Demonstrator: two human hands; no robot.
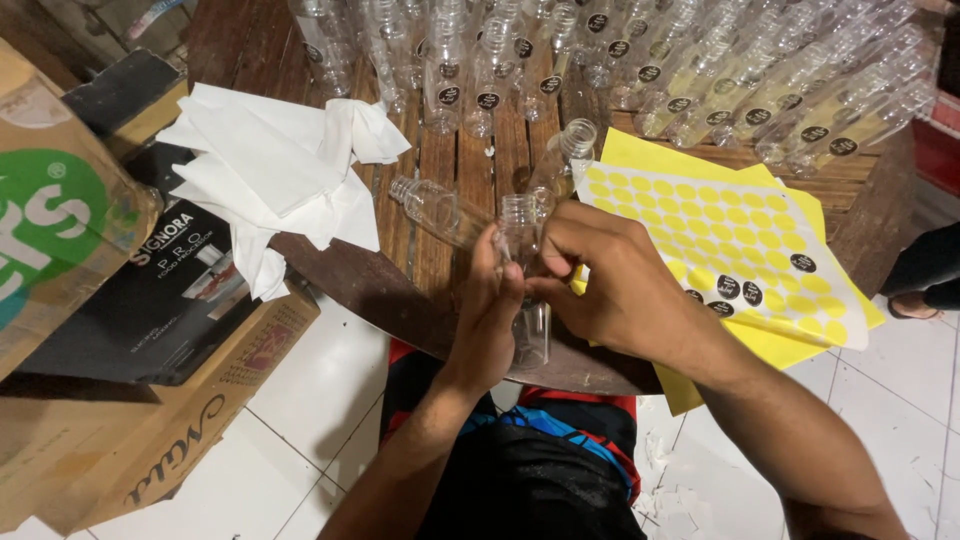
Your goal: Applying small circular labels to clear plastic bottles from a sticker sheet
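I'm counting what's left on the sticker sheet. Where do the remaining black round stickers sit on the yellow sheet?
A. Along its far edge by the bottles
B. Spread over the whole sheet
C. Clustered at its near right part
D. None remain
C: the few black stickers sit in a small cluster at the near right part of the yellow sheet, the rest showing only empty circles.

1. The left hand (487,310) grips a clear empty bottle (524,290) upright at the near edge of the wooden counter (350,275).
2. The right hand (615,275) meets the bottle from the other side, its fingers (552,262) pinched against the bottle's upper body.
3. Just right of the bottle lies a yellow sticker sheet (715,235) with a few black round labels (740,292).
4. Just behind the bottle, another clear bottle (437,209) lies on its side.
5. Farther behind the bottle stand rows of labelled bottles (640,70).
6. Left of the bottle lies crumpled white paper (270,170).
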